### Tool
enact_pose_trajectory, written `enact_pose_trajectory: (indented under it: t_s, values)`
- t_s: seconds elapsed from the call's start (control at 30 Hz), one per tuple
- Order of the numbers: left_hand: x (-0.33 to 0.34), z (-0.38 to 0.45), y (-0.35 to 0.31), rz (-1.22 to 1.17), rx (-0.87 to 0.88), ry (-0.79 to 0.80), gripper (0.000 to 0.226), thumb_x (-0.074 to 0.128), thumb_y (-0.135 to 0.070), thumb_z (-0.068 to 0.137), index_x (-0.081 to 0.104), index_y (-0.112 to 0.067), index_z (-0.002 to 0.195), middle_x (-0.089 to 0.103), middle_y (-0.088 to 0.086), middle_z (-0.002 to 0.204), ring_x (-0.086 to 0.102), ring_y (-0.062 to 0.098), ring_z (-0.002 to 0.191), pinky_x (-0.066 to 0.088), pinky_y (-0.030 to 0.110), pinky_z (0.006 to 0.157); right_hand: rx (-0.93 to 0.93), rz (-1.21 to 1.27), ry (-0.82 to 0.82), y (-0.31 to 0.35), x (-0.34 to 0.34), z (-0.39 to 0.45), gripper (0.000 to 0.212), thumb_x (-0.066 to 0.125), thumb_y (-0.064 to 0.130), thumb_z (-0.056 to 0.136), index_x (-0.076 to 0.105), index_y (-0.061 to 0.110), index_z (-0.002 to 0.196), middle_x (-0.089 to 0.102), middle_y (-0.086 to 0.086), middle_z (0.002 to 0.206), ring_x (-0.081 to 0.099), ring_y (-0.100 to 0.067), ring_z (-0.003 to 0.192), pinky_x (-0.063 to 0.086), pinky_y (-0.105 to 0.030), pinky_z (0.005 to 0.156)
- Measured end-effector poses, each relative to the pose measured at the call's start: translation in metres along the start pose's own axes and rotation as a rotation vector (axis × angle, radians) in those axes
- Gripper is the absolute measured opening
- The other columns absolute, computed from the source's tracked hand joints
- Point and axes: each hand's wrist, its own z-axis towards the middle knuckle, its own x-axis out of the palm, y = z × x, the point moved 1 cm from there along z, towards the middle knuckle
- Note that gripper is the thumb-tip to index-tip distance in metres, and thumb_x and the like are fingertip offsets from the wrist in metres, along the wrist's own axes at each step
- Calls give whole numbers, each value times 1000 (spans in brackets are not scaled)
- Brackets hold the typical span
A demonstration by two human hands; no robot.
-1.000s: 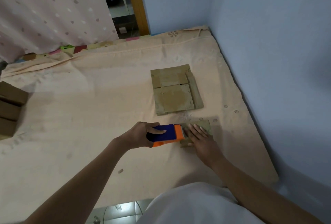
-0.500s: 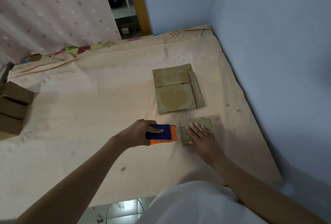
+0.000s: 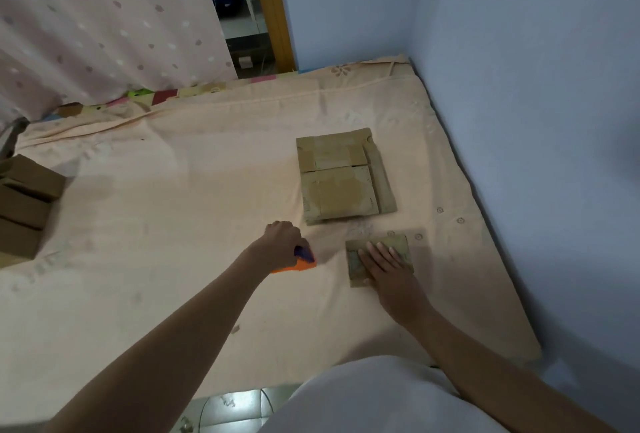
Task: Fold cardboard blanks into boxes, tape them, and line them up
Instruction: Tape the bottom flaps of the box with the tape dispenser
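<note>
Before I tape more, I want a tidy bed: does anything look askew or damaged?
Nothing is damaged. The flat blanks lie slightly skewed, and the small box under the right hand sits at a slight angle.

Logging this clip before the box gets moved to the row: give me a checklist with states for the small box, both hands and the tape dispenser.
1. Small box lies flat on the sheet: ok.
2. Right hand rests flat on top of the small box, fingers straight: ok.
3. Left hand grips the tape dispenser: ok.
4. Tape dispenser apart from the small box, bare sheet between them: ok.
5. Tape cut clean and seam fully sealed: cannot tell, the right hand covers the top.
6. Finished boxes stand in a row at the left edge, with sheet free beside them: ok.
</note>
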Motion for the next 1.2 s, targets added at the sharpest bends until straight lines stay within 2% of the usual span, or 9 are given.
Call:
enact_pose_trajectory:
  t_s: [0.1, 0.27, 0.4, 0.57, 0.63, 0.7, 0.83, 1.0, 1.2]
  values:
    - [21, -1, -10, -95, -99, -122, 44, 64, -30, 87, 57, -20, 129, 49, 11, 121, 47, 32, 107, 39, 37, 93, 15, 6, 24, -1, 0, -1, 58, 21, 40, 106, 50, 11, 146, 46, -9, 153, 41, -28, 142, 11, -36, 120]
    - [83, -14, -36, -199, -136, -124, 63, 51, -7, 89, 34, -11, 150, 19, 17, 155, 30, 37, 136, 32, 37, 108, 28, 5, 60, 2, -2, 3, 55, 44, 33, 96, 50, 10, 145, 48, -11, 151, 43, -30, 141, 7, -35, 121]
    - [118, -24, -59, -384, -63, -124, 60, 43, 6, 92, 37, -8, 149, 6, 14, 161, 16, 36, 148, 28, 36, 117, 58, 55, 70, 6, -7, 6, 66, 75, 23, 88, 48, 9, 147, 45, -12, 153, 41, -32, 142, 1, -32, 120]
    - [106, -18, -86, -519, -253, -385, 48, 52, 7, 77, 63, -6, 122, 42, 19, 145, 48, 39, 116, 41, 41, 94, 44, 62, 74, 1, -1, 8, 66, 71, 21, 88, 46, 8, 147, 43, -14, 154, 41, -36, 141, 2, -34, 119]
    - [89, -13, -101, -680, -248, -511, 45, 52, 8, 77, 67, 2, 118, 57, 22, 134, 54, 44, 115, 44, 45, 99, 45, 76, 110, 1, -3, 8, 66, 67, 12, 86, 45, 8, 149, 39, -13, 155, 39, -35, 143, 5, -35, 120]
    - [73, -10, -117, -785, -197, -553, 54, 43, 2, 78, 61, 2, 128, 59, 21, 134, 53, 40, 125, 42, 46, 108, 44, 70, 99, 5, -9, 6, 66, 51, 7, 94, 30, 10, 156, 19, -8, 163, 17, -29, 152, -2, -33, 123]
    - [53, -12, -138, -950, -184, -379, 53, 34, -3, 92, 40, -2, 144, 59, 21, 130, 55, 36, 120, 40, 46, 107, 15, 98, 104, 3, -12, 5, 65, 43, 10, 101, 14, 14, 159, 3, -3, 165, -9, -16, 149, -12, -30, 121]
    - [58, -2, -143, -1245, -343, -269, 37, 36, -11, 101, 47, -9, 136, 68, 15, 105, 64, 35, 98, 54, 40, 79, 57, 158, 126, 5, -14, 3, 62, 43, 15, 104, 14, 16, 159, 6, -2, 166, -13, -12, 147, -17, -28, 119]
    - [51, 6, -139, -1468, -492, -199, 41, 30, -20, 105, 46, -12, 142, 61, 3, 104, 53, 13, 84, 42, 23, 65, 163, 312, 250, 9, -24, 9, 63, 42, 18, 105, 13, 22, 161, 4, 6, 166, -7, -17, 154, -9, -30, 124]
